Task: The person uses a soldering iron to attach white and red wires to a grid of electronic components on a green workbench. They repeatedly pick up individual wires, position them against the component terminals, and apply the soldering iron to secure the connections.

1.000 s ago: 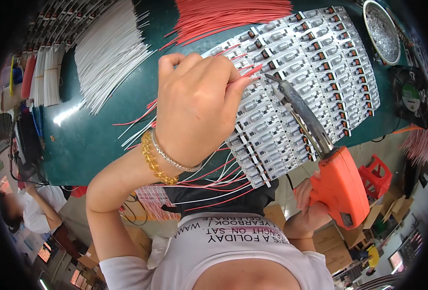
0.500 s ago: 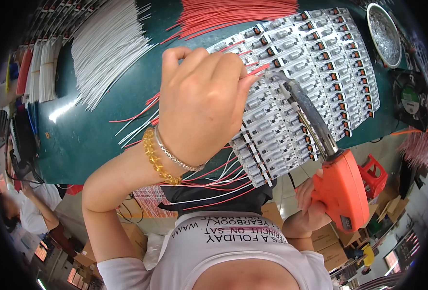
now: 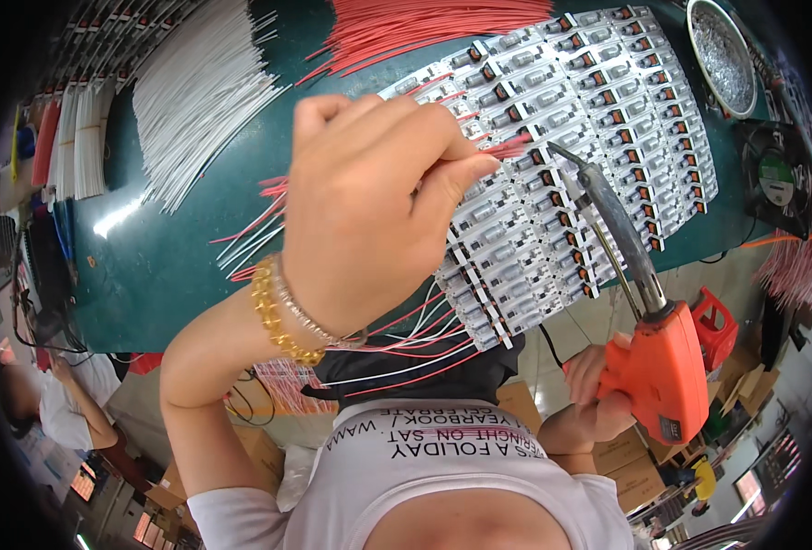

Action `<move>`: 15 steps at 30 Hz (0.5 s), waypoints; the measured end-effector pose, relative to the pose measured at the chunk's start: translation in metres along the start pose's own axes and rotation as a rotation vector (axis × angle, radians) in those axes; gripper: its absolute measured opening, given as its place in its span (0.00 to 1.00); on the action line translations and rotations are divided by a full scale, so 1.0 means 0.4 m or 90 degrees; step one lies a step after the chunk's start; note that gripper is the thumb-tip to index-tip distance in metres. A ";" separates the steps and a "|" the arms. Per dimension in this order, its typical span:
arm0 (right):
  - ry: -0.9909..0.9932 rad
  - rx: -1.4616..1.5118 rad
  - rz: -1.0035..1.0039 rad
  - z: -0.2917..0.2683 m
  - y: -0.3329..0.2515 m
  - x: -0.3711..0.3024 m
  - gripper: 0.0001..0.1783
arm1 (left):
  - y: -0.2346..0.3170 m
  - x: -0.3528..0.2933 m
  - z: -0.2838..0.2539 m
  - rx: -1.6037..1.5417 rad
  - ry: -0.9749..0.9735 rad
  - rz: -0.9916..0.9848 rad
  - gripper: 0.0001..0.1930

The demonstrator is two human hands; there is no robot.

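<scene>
My left hand (image 3: 369,202) is closed in a pinch above the left part of a sheet of circuit boards (image 3: 516,312), and a few red wires (image 3: 508,145) stick out past its thumb and forefinger. Held by the pistol grip in my right hand (image 3: 598,394) is an orange soldering gun (image 3: 670,367). Its dark tip reaches over the boards just right of the wire ends, with a small gap between. Rows of small components cover the boards. Some red wires lie at the sheet's left edge; how they are fixed is hidden by my left hand.
Bundles of white wires (image 3: 195,101) and red wires (image 3: 433,32) lie on the green table (image 3: 186,266). A round metal bowl (image 3: 722,60) of shiny bits and a black fan (image 3: 775,179) stand at the right. Loose red and white wires hang over the front edge.
The soldering gun has shifted right and slightly down, its tip drawing away from the wire ends. My left hand has moved a little left and down, still pinching the red wires.
</scene>
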State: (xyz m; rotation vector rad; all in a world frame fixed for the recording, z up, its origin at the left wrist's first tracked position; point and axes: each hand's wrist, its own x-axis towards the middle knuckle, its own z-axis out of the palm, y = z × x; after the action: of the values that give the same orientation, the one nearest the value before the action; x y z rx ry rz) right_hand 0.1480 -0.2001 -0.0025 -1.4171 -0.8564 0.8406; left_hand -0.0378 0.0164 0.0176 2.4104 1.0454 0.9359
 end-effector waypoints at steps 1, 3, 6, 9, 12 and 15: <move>-0.004 0.004 0.003 -0.004 -0.002 -0.004 0.43 | 0.004 -0.008 0.011 0.008 -0.010 -0.018 0.05; -0.010 -0.004 0.010 -0.018 0.004 -0.016 0.44 | 0.006 -0.023 0.028 0.041 -0.006 -0.024 0.05; -0.023 -0.039 -0.002 -0.043 0.030 -0.030 0.43 | 0.005 -0.020 0.036 0.053 -0.010 -0.014 0.06; -0.076 -0.070 -0.026 -0.058 0.048 -0.023 0.42 | 0.006 -0.017 0.036 0.055 -0.012 -0.006 0.06; -0.078 -0.066 -0.025 -0.054 0.051 -0.020 0.41 | 0.005 -0.016 0.036 0.061 -0.010 0.002 0.06; -0.051 -0.046 -0.014 -0.041 0.050 -0.023 0.39 | 0.004 -0.014 0.036 0.062 -0.019 0.000 0.06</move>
State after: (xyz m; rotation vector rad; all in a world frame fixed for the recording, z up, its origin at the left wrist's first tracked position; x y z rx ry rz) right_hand 0.1588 -0.2160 -0.0222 -1.4415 -0.9701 0.8623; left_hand -0.0299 0.0103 0.0056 2.4954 1.1031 0.8646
